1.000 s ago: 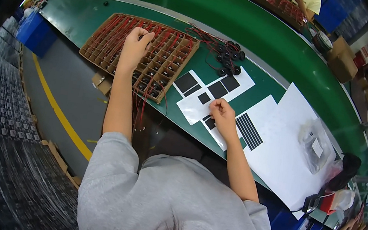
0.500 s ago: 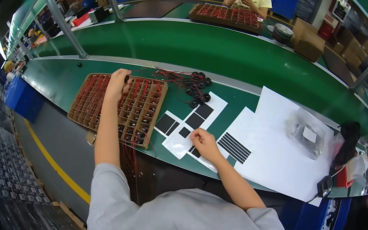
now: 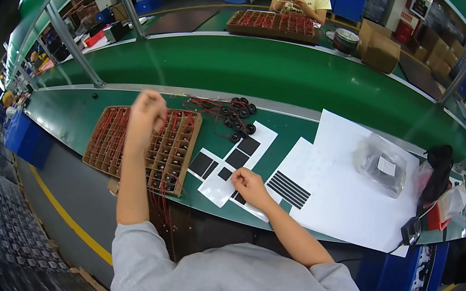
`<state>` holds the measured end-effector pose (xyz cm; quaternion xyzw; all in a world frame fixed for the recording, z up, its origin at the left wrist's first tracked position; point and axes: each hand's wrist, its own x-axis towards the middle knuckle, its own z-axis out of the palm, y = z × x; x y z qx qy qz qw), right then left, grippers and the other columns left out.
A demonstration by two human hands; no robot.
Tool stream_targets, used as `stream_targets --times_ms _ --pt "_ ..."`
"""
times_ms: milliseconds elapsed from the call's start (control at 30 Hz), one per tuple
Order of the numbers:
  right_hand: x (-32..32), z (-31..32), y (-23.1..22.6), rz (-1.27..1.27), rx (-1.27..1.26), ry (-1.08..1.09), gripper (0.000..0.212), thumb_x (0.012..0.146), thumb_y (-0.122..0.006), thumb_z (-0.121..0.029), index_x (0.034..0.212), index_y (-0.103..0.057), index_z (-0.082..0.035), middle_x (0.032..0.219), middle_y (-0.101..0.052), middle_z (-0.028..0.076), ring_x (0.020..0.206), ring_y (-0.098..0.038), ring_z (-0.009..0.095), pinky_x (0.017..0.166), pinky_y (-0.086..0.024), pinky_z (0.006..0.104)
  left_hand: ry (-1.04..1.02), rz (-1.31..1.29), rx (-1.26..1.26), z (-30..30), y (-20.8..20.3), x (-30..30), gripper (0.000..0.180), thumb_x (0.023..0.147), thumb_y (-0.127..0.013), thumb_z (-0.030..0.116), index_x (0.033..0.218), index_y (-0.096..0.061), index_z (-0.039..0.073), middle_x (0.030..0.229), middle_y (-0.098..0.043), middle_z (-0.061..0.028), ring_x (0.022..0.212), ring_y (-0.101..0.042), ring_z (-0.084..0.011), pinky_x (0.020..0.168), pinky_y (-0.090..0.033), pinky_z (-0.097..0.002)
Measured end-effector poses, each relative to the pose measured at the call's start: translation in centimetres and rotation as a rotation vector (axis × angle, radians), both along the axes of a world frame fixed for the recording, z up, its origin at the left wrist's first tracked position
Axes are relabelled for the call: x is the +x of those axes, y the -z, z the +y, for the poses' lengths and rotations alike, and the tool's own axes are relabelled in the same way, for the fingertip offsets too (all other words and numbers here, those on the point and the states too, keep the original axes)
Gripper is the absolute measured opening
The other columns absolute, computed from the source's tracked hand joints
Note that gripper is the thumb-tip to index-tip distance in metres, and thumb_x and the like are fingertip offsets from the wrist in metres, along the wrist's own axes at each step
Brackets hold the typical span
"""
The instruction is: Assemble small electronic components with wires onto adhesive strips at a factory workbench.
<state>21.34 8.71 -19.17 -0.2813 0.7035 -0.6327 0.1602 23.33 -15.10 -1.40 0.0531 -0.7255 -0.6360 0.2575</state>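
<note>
My left hand [image 3: 149,110] is over the far side of a cardboard tray [image 3: 192,155] divided into small cells. Its fingers are bent and smeared by motion, so I cannot tell whether they hold anything. Small black round parts with red wires fill many of the cells. My right hand [image 3: 248,184] is closed, fingertips pressed together, above white sheets [image 3: 216,190] bearing black sticker pieces. Whatever lies between those fingertips is hidden. Beyond the sheets is a loose pile of black round parts [image 3: 242,110] with red wires.
Large white paper [image 3: 349,205] covers the bench's right side, with a clear plastic bag [image 3: 380,168] on it. A black adapter [image 3: 410,230] and a red box [image 3: 437,217] are at the right end. Across the green partition [image 3: 226,65], a person handles something behind another divided tray [image 3: 272,26].
My left hand has lifted slightly off the tray; the black part seen at its fingers before no longer shows there. My right hand stays closed over the sheets. The whole view has shifted a little.
</note>
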Motion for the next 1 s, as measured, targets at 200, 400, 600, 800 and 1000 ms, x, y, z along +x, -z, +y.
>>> stream_targets --times_ms 200,400,600,800,1000 --pt "-0.5 -0.4 0.9 0.060 0.001 0.057 0.003 0.073 -0.053 -0.003 0.077 -0.053 -0.003 0.061 -0.050 0.005 0.055 -0.046 0.009 0.051 -0.039 0.0235 0.516 -0.025 -0.136 7.8 11.0 3.1 0.015 0.074 -0.057 -0.006 0.088 -0.055 0.000 0.099 -0.048 -0.0063 0.085 -0.048 -0.0095 0.065 -0.039 -0.0182" --pt "-1.3 -0.6 1.8 -0.113 -0.142 0.001 0.005 0.075 -0.054 -0.001 0.080 -0.053 -0.002 0.065 -0.050 0.000 0.060 -0.043 0.004 0.053 -0.037 0.0190 0.440 -0.116 0.051 9.5 12.8 4.4 0.024 0.073 -0.056 -0.005 0.096 -0.056 -0.001 0.097 -0.047 -0.0050 0.074 -0.047 -0.0083 0.059 -0.036 -0.0172" --pt "-0.8 -0.3 -0.1 -0.264 -0.114 -0.014 0.005 0.080 -0.051 -0.006 0.081 -0.052 0.000 0.068 -0.054 0.003 0.058 -0.051 0.007 0.052 -0.042 0.0195 0.691 -0.039 0.666 7.4 11.8 6.7 0.033 0.068 -0.061 -0.003 0.098 -0.046 -0.001 0.087 -0.054 -0.0137 0.067 -0.050 -0.0111 0.054 -0.040 -0.0188" --pt "-0.1 0.8 -2.5 -0.417 -0.363 0.038 0.010 0.084 -0.049 -0.010 0.083 -0.050 0.001 0.072 -0.056 0.007 0.058 -0.052 0.010 0.054 -0.043 0.0211 0.739 0.014 1.041 7.1 14.1 6.6 0.033 0.087 -0.043 0.032 0.089 -0.046 -0.001 0.065 -0.037 -0.0048 0.051 -0.035 -0.0123 0.049 -0.030 -0.0244" --pt "0.0 5.0 -3.0 0.249 0.165 0.230 0.010 0.077 -0.053 -0.004 0.087 -0.054 -0.001 0.083 -0.055 0.005 0.074 -0.053 0.013 0.066 -0.042 0.0235 0.570 -0.375 0.802 9.1 14.3 5.4 0.018 0.082 -0.047 0.009 0.097 -0.038 0.005 0.062 -0.036 -0.0032 0.050 -0.037 -0.0120 0.048 -0.031 -0.0239"
